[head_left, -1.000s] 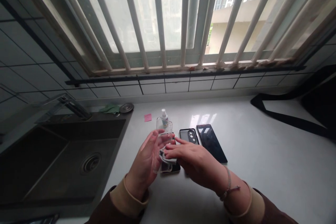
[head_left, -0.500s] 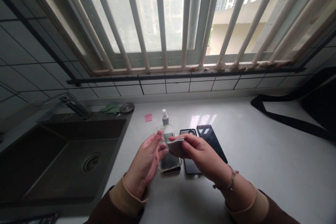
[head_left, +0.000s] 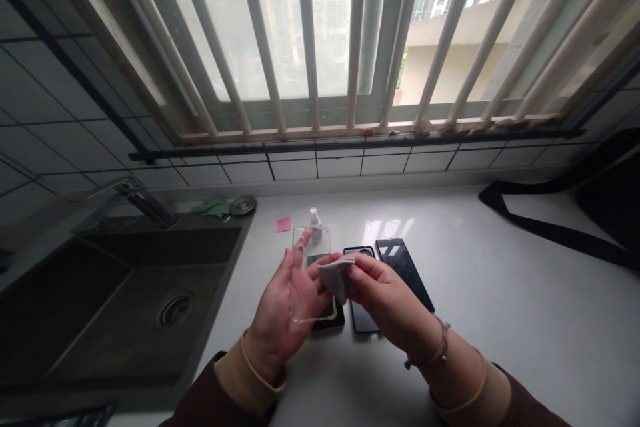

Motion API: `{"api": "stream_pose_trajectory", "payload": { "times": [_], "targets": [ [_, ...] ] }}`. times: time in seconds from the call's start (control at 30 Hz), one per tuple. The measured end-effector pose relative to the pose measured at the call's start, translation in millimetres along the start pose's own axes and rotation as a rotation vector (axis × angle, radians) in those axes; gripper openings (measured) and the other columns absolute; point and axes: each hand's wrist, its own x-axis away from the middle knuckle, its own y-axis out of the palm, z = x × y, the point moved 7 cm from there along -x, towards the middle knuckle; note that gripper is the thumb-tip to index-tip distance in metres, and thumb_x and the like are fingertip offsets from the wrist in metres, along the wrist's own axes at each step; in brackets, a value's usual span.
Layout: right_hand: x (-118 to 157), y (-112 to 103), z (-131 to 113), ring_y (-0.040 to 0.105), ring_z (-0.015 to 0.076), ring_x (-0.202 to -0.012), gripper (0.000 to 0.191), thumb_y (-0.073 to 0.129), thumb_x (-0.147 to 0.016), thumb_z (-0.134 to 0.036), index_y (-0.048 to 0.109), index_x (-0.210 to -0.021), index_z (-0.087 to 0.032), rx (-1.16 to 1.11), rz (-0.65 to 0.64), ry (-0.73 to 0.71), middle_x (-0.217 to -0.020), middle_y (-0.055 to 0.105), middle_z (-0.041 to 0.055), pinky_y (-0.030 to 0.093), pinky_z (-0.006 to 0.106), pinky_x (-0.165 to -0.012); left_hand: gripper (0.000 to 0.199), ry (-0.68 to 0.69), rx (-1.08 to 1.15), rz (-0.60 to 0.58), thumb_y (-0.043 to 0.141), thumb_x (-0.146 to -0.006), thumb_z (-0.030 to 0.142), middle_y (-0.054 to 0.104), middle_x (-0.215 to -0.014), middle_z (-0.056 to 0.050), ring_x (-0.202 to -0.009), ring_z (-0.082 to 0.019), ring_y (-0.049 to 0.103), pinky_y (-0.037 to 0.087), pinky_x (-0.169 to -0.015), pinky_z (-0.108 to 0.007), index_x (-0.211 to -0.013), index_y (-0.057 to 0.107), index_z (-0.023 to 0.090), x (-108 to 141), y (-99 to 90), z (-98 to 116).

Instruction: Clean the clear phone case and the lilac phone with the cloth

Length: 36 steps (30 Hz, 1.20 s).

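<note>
My left hand [head_left: 273, 317] holds a clear phone case [head_left: 311, 283] above the counter, its palm and fingers showing through the transparent plastic. Between the thumb and fingers of my right hand [head_left: 385, 290] is a folded grey cloth [head_left: 334, 275], which is at the case's right side; whether it presses on the case I cannot tell. Below the case lies a dark phone [head_left: 330, 322], mostly covered. Partly under my right hand is a black phone-shaped object [head_left: 365, 320] with a round camera area. Right of it lies a dark glossy phone [head_left: 407, 273].
A small white-capped spray bottle [head_left: 314, 215] stands behind the case, near a pink sticky note [head_left: 283, 224]. To the left are a sink [head_left: 233, 273], a faucet [head_left: 145, 203], a green cloth [head_left: 213, 207] and a metal drain cover [head_left: 243, 205]. A black strap [head_left: 540, 233] lies at right.
The case has turned more upright and squarer to view, with my left palm now opened out behind it. The cloth hangs lower and looser from my right fingers.
</note>
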Motion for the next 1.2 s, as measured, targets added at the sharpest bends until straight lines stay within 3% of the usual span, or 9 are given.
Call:
{"api": "stream_pose_trajectory", "payload": {
  "times": [0.17, 0.27, 0.33, 0.43, 0.5, 0.63, 0.83, 0.97, 1.2],
  "targets": [
    [-5, -41, -1, 0.073, 0.0226, -0.1, 0.032, 0.084, -0.087, -0.047, 0.08, -0.102, -0.018, -0.026, 0.403, -0.023, -0.107, 0.08, 0.0093, 0.059, 0.035, -0.089, 0.065, 0.022, -0.028, 0.135, 0.045, -0.108, 0.058, 0.072, -0.129, -0.016, -0.112, -0.027, 0.072, 0.057, -0.101, -0.048, -0.166, 0.029, 0.034, -3, -11.6, 3],
    [-5, -52, -5, 0.074, 0.0219, -0.101, 0.036, 0.085, -0.086, -0.047, 0.079, -0.108, -0.019, -0.031, 0.459, -0.071, -0.112, 0.08, 0.0097, 0.06, 0.034, -0.09, 0.063, -0.016, -0.069, 0.129, 0.046, -0.108, 0.056, 0.071, -0.129, -0.017, -0.11, -0.025, 0.073, 0.059, -0.096, -0.043, -0.165, 0.034, 0.034, -3, -11.8, -1],
    [-1, -55, -16, 0.075, 0.0231, -0.101, 0.035, 0.079, -0.093, -0.049, 0.079, -0.114, -0.021, 0.147, 0.478, -0.16, -0.111, 0.081, 0.0092, 0.061, 0.037, -0.091, 0.061, -0.039, -0.089, 0.095, 0.047, -0.108, 0.055, 0.071, -0.129, -0.016, -0.111, -0.025, 0.072, 0.059, -0.093, -0.04, -0.165, 0.036, 0.035, -2, -8.7, -5],
    [12, -51, -41, 0.076, 0.0263, -0.105, 0.027, 0.069, -0.102, -0.041, 0.08, -0.122, -0.025, 0.629, 0.564, -0.406, -0.113, 0.082, 0.0083, 0.062, 0.042, -0.097, 0.061, -0.078, -0.111, 0.045, 0.046, -0.109, 0.055, 0.072, -0.126, -0.015, -0.11, -0.025, 0.072, 0.06, -0.089, -0.038, -0.165, 0.037, 0.034, 0, -3.8, -12],
    [18, -32, -51, 0.075, 0.027, -0.119, 0.03, 0.063, -0.105, -0.025, 0.077, -0.131, -0.027, 0.927, 0.481, -0.627, -0.13, 0.078, 0.0079, 0.059, 0.044, -0.109, 0.059, -0.109, -0.11, -0.012, 0.044, -0.11, 0.053, 0.071, -0.129, -0.016, -0.113, -0.026, 0.071, 0.059, -0.089, -0.039, -0.165, 0.038, 0.032, 1, 0.6, -18],
    [18, 9, -35, 0.065, 0.0234, -0.138, 0.05, 0.048, -0.102, -0.001, 0.068, -0.144, -0.019, 1.305, 0.081, -0.869, -0.147, 0.069, 0.0111, 0.053, 0.043, -0.121, 0.053, -0.094, -0.067, -0.057, 0.04, -0.112, 0.045, 0.064, -0.146, -0.017, -0.124, -0.027, 0.067, 0.059, -0.092, -0.038, -0.163, 0.043, 0.027, 0, 4.8, -20],
    [19, 32, -15, 0.066, 0.022, -0.137, 0.042, 0.05, -0.102, -0.001, 0.068, -0.137, -0.013, 1.474, -0.16, -0.878, -0.142, 0.072, 0.0138, 0.045, 0.043, -0.127, 0.057, 0.003, -0.052, 0.087, 0.042, -0.112, 0.049, 0.069, -0.139, -0.013, -0.127, -0.027, 0.069, 0.054, -0.106, -0.041, -0.166, 0.037, 0.032, -4, -8.8, -8],
    [24, 38, -7, 0.065, 0.0206, -0.137, 0.044, 0.049, -0.098, 0.002, 0.068, -0.135, -0.014, 1.474, -0.315, -0.826, -0.139, 0.074, 0.0113, 0.037, 0.042, -0.13, 0.059, -0.009, -0.102, 0.171, 0.044, -0.109, 0.054, 0.07, -0.135, -0.014, -0.11, -0.029, 0.076, 0.058, -0.099, -0.046, -0.165, 0.035, 0.036, -6, -21.8, -4],
    [29, 46, -10, 0.074, 0.0194, -0.125, 0.037, 0.056, -0.098, -0.002, 0.071, -0.127, -0.018, 1.326, -0.423, -0.774, -0.119, 0.083, 0.0078, 0.034, 0.043, -0.132, 0.061, -0.02, 0.051, 0.295, 0.045, -0.109, 0.05, 0.068, -0.135, -0.022, -0.109, -0.029, 0.075, 0.063, -0.092, -0.043, -0.162, 0.037, 0.021, -8, -32.3, 2]
  ]
}}
